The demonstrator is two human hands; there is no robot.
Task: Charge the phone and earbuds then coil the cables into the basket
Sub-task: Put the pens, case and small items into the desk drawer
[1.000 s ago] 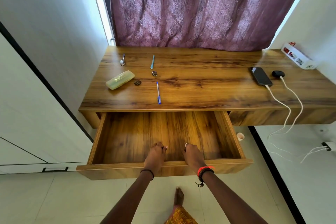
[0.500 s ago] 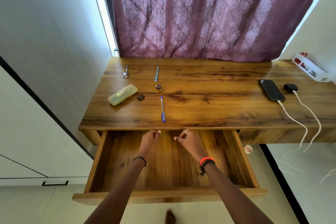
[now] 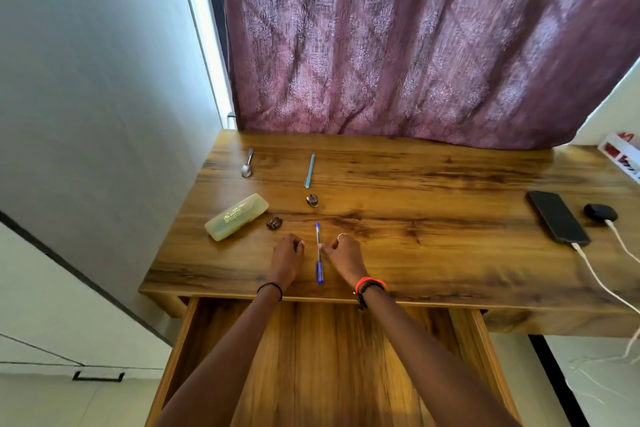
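The phone (image 3: 557,217) and earbuds (image 3: 600,212) lie plugged in, far right. The right hand (image 3: 346,258) pinches the blue pen (image 3: 318,270); the left hand (image 3: 286,260) is curled, empty. Probable next move: lift it into the open drawer (image 3: 329,340).

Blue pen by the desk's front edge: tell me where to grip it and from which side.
Pinch the blue pen by its clear barrel, beyond the cap, from above with the right hand beside it. It lies flat on the desk, front to back, both long sides free.

left hand (image 3: 285,256), right hand (image 3: 343,255) extended forward, fingers curled
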